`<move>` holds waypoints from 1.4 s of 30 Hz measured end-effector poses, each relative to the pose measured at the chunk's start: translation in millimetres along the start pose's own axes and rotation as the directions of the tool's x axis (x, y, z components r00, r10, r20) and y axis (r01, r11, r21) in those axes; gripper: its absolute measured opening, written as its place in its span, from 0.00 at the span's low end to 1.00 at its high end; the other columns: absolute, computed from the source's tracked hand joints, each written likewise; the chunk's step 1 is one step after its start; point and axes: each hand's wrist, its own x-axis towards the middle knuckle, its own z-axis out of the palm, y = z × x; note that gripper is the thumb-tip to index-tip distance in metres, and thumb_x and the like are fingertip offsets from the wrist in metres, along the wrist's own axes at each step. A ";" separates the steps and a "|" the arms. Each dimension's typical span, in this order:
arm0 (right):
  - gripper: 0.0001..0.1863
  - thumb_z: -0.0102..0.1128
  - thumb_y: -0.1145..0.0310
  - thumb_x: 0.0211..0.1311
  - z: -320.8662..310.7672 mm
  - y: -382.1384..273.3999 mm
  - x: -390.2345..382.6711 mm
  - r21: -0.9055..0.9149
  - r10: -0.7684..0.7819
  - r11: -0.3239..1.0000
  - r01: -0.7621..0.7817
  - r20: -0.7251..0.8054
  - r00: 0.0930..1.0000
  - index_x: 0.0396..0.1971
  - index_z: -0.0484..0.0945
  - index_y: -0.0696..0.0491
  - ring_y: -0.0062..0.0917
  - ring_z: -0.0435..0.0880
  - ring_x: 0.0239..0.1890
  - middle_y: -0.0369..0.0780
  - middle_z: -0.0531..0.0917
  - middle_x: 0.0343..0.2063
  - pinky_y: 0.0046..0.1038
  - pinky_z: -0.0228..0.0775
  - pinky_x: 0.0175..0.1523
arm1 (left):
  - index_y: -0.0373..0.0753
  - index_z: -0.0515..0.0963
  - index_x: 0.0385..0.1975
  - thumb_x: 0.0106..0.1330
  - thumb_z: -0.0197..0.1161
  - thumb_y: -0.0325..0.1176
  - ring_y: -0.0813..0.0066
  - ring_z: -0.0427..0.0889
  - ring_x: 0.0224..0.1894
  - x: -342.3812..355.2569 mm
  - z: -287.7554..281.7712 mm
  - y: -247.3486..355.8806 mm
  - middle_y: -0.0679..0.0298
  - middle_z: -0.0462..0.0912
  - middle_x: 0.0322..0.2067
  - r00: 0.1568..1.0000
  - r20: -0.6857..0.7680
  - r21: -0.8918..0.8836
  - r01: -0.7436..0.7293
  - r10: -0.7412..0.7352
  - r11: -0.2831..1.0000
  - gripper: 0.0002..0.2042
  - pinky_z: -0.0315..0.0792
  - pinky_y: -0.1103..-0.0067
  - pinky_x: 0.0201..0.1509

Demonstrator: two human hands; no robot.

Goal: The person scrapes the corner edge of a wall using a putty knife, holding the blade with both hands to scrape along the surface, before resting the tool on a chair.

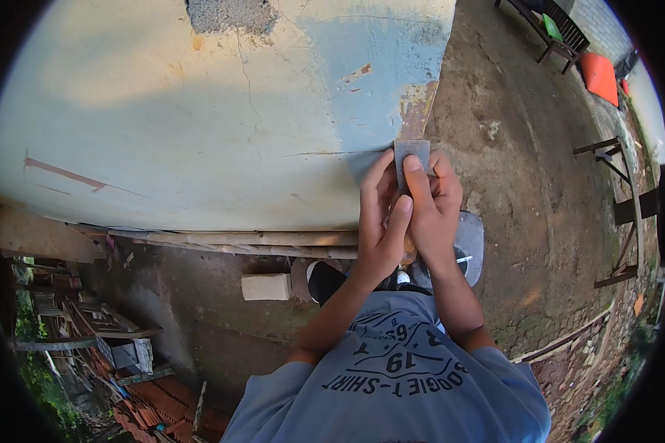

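Observation:
Both my hands are raised to the corner of a painted wall (pixel 222 125). Between them is a small flat grey rectangular piece (pixel 412 150), perhaps folded sandpaper; its exact kind is unclear. My right hand (pixel 437 210) grips it, thumb pressed flat on its face and fingers curled behind. My left hand (pixel 380 225) closes on its left side, fingertips at its edge and thumb below. The piece's lower end is hidden by the hands. Just above it, the corner shows a bare brown patch (pixel 415 111) with flaking yellow paint, beside a light blue painted area (pixel 369 81).
Bamboo poles (pixel 258 238) run along the wall's base. A pale block (pixel 266 287) lies on the ground near my feet. To my right stand a grey basin-like container (pixel 471 247) and a wooden frame (pixel 628 210). A bench (pixel 547 29) and orange object (pixel 600 78) are farther off.

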 end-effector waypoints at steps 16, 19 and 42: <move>0.10 0.49 0.69 0.71 9.1 3.5 -0.3 -0.022 -0.105 0.994 0.104 -0.050 0.993 0.27 0.69 0.54 0.05 0.62 0.23 0.27 0.72 0.21 0.13 0.55 0.26 | 0.29 0.55 0.66 0.72 0.41 0.23 0.73 0.66 0.61 -10.1 -0.7 -0.5 0.51 0.63 0.64 0.992 -0.095 0.067 0.084 -0.078 0.994 0.23 0.61 0.79 0.63; 0.10 0.49 0.70 0.71 7.7 -4.2 2.8 0.011 -0.063 0.998 0.064 -0.048 0.997 0.27 0.69 0.53 0.05 0.62 0.24 0.27 0.72 0.22 0.13 0.55 0.28 | 0.27 0.55 0.66 0.72 0.40 0.23 0.70 0.63 0.65 -2.2 4.8 15.7 0.50 0.61 0.65 0.992 -0.087 0.101 0.099 -0.091 0.990 0.22 0.58 0.77 0.66; 0.11 0.50 0.72 0.70 18.4 -14.7 10.7 0.004 -0.134 0.991 0.134 -0.062 0.989 0.25 0.66 0.53 0.05 0.60 0.24 0.26 0.68 0.21 0.13 0.52 0.24 | 0.31 0.58 0.66 0.72 0.43 0.23 0.82 0.68 0.46 4.2 6.8 13.4 0.60 0.70 0.50 0.990 -0.123 0.081 0.086 -0.075 0.993 0.22 0.64 0.85 0.49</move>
